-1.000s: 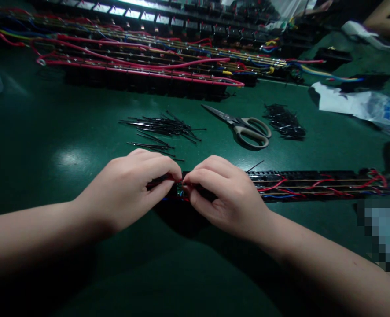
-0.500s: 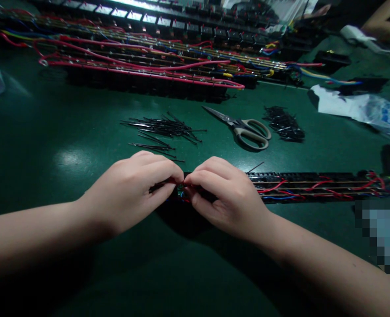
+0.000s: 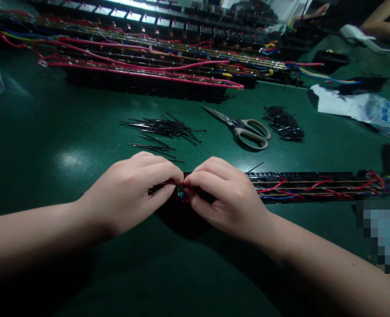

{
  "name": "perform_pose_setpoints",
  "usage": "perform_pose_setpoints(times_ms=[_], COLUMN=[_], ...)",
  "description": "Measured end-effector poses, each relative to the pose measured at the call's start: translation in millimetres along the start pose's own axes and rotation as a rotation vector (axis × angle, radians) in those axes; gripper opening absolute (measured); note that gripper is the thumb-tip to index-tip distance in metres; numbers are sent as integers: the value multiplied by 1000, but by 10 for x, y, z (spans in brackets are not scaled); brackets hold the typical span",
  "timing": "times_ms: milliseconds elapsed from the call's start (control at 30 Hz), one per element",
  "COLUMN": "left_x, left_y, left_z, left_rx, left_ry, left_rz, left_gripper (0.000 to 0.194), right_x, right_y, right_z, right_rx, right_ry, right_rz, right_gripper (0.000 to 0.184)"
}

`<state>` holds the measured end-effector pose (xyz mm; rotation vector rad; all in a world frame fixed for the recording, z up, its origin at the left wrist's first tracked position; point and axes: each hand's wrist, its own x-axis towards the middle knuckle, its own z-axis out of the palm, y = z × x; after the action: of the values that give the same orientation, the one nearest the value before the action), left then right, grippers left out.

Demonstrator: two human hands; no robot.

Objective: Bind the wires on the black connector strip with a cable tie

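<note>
A long, dark wired strip with red and blue wires lies across the green table, its left part covered by my hands. My left hand is closed over it, thumb and fingers pinched at the strip. Close beside it, fingertips almost touching, my right hand is pinched as well. Whatever sits between the fingertips is too small and hidden to name. One black cable tie sticks up from the strip just right of my right hand. Beyond my hands lies a loose pile of black cable ties.
Scissors lie past my right hand, beside a second heap of cable ties. Several wired strips with thick red wires stretch across the back. A plastic bag lies at the right. Another person's arm shows at the top right.
</note>
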<state>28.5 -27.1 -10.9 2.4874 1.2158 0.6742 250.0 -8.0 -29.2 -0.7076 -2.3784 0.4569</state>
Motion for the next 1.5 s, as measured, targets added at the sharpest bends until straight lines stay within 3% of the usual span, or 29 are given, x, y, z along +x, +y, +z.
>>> perform_pose_setpoints(times_ms=[1500], left_x=[4], left_y=[-5], left_z=[9], left_rx=[-4], left_ry=[27], left_rz=[65], left_gripper=[24], right_x=[-37], right_y=[12], right_z=[17], right_rx=[-36], right_ry=[38], right_rz=[-29], right_gripper=[10])
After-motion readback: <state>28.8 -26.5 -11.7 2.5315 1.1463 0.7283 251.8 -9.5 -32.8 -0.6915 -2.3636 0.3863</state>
